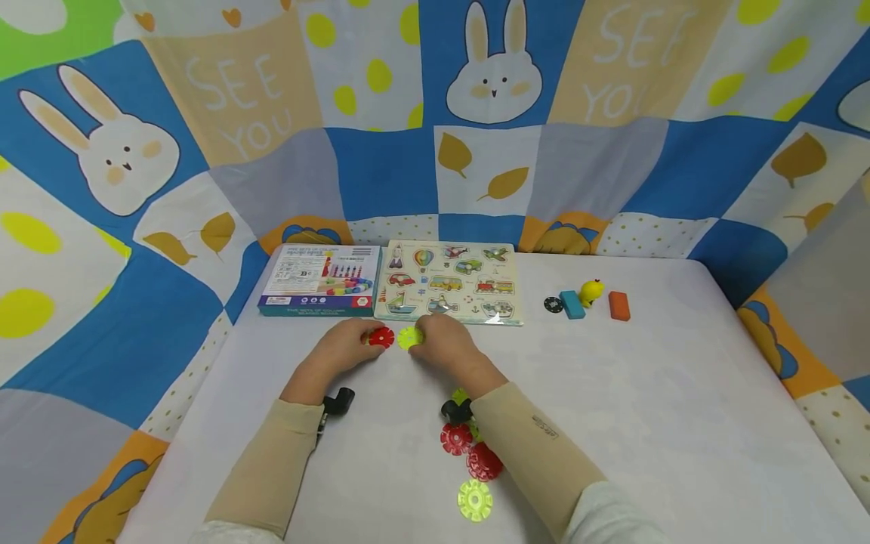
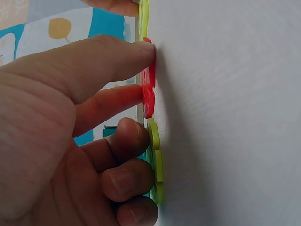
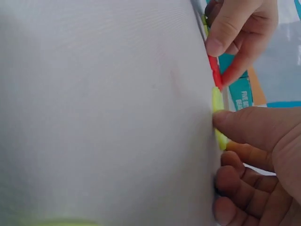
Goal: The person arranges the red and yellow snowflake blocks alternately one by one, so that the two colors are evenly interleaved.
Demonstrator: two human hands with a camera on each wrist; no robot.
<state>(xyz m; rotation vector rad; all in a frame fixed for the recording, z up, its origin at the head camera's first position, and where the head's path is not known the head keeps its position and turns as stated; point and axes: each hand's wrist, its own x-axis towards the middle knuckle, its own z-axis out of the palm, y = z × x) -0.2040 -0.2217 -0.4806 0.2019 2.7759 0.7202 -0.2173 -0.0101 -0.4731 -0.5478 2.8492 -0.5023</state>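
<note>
A red notched plastic disc [image 1: 381, 337] lies flat on the white table, pinched by my left hand [image 1: 343, 351] between thumb and index finger. To its right, a yellow-green notched disc [image 1: 409, 337] is pinched the same way by my right hand [image 1: 448, 346]. The edges of these two discs are close together; whether they are linked, I cannot tell. In the left wrist view another yellow-green disc [image 2: 157, 165] sits beside the red one, against my curled outer fingers. The head view has that disc mostly hidden by my left hand.
Behind my hands lie a bead-set box [image 1: 322, 281] and a vehicle puzzle board [image 1: 448, 283]. More notched discs, such as a red one [image 1: 456, 438] and a yellow-green one [image 1: 474, 500], lie by my right forearm. Farther right are a blue block [image 1: 572, 304], a yellow toy [image 1: 590, 292] and an orange block [image 1: 619, 306].
</note>
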